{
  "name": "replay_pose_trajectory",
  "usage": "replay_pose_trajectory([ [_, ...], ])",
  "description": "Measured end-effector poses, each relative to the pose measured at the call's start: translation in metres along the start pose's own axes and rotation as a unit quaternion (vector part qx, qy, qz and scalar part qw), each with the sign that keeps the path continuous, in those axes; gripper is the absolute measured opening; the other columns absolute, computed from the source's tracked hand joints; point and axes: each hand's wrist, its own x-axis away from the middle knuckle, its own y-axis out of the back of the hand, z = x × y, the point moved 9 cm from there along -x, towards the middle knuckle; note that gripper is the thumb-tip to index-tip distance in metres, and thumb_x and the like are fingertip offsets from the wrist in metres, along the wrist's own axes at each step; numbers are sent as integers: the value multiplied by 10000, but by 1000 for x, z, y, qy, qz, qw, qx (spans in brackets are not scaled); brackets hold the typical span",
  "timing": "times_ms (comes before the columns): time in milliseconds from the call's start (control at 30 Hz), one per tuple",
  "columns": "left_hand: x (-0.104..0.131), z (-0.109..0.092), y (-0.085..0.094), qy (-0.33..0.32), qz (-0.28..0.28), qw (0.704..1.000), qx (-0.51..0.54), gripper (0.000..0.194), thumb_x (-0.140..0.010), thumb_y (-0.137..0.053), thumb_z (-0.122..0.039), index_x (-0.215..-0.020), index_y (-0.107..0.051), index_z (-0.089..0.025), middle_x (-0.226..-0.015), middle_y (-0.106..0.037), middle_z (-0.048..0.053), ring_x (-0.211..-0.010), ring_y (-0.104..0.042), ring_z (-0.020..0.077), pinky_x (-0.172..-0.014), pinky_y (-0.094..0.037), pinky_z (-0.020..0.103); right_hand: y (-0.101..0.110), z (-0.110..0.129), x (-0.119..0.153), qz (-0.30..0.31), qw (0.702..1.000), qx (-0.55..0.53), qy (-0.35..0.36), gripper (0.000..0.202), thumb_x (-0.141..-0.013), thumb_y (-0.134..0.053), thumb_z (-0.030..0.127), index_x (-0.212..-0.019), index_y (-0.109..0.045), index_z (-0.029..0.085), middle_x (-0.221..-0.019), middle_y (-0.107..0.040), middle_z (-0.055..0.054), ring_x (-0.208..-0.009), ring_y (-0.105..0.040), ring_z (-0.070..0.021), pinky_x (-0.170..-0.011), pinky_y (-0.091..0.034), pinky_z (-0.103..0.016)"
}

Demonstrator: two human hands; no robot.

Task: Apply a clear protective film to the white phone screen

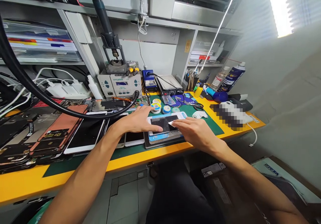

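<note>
A white-framed phone [164,121] with a dark screen lies on a blue-and-white box [164,136] at the bench's front. My left hand [136,119] is open, its thumb resting on the phone's left end and its fingers spread toward a solder spool [155,108]. From the right, my right hand [197,130] pinches a small white wipe [171,123], cloth or paper I cannot tell, pressed against the screen. Beyond the phone stand a blue-labelled small reel [167,109] and a crumpled white tissue [200,114].
Several phones and opened phone parts, including a white-framed phone [86,132], cover the left side. Behind stand a rework station [121,83] and a soldering iron stand [148,80]. A black cable [50,105] arches across the left. Bottles and a spray can [232,77] stand right.
</note>
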Motion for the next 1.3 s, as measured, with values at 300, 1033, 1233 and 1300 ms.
replay_pose_trajectory([
  [300,-1,0,0,-8,-4,1000,-6,1213,-623,-586,-926,-1563,-382,-187,-1593,-414,190,-1476,-352,410,-1180,-327,500,-14,-5,-17,35,999,9,-8,358,-879,-544,-11,-1117,-744,167,-1109,-801,-58,-932,-765,-213,-801,-569,-296],
  [1033,-1,2,-1,-3,-4,1000,-11,1253,-607,-573,-949,-1572,-360,-179,-1581,-427,186,-1453,-375,409,-1157,-359,497,7,17,2,-18,1000,13,16,361,-877,-503,-26,-1116,-726,127,-1088,-799,-74,-854,-774,-219,-711,-596,-309],
  [1233,-2,1,-1,-6,-4,1000,-11,1255,-602,-581,-943,-1574,-355,-183,-1587,-417,186,-1468,-353,416,-1170,-334,506,-2,8,-3,7,1000,7,-6,415,-857,-496,-54,-1148,-726,132,-1141,-790,-87,-951,-771,-219,-823,-606,-316],
  [1300,-1,0,-1,-6,-2,1000,-11,1253,-607,-582,-941,-1579,-347,-185,-1588,-415,184,-1477,-341,415,-1177,-325,509,-6,5,-6,21,1000,12,-9,421,-850,-505,-51,-1156,-728,133,-1142,-790,-84,-941,-772,-229,-798,-604,-319],
])
